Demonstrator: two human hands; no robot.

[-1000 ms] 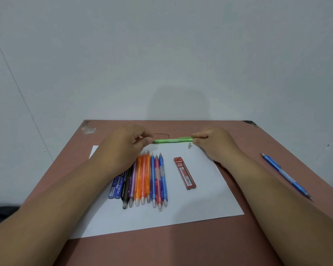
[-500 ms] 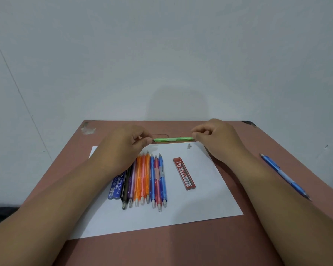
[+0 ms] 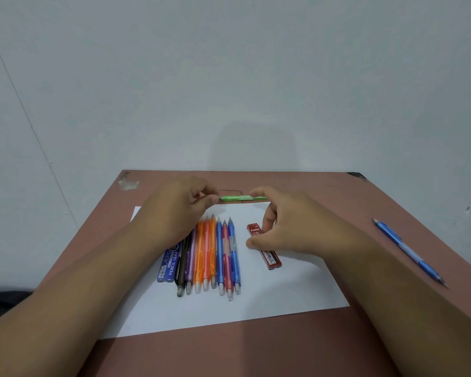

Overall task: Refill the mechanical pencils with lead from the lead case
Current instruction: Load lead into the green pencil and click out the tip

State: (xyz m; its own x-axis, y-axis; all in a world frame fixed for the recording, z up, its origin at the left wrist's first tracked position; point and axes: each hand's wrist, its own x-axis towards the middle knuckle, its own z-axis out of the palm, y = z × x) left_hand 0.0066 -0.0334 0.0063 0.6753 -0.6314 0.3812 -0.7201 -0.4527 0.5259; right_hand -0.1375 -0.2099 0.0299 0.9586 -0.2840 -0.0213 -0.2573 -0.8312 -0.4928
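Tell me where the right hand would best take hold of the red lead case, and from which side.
Pinch the red lead case across its long side edges near the middle, coming from above. It lies flat on the white paper, slim, with bare paper either side. The right hand hovers over its far end, thumb and fingers spread.

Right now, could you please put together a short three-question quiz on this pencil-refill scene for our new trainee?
1. True or false: the left hand holds the green pencil by one end.
2. What is the right hand reaching over? A) the red lead case B) the blue lead case C) the lone blue pencil
3. Fill in: the row of pencils lies on a sheet of white ____.

Key: 1 true; 2 A; 3 paper.
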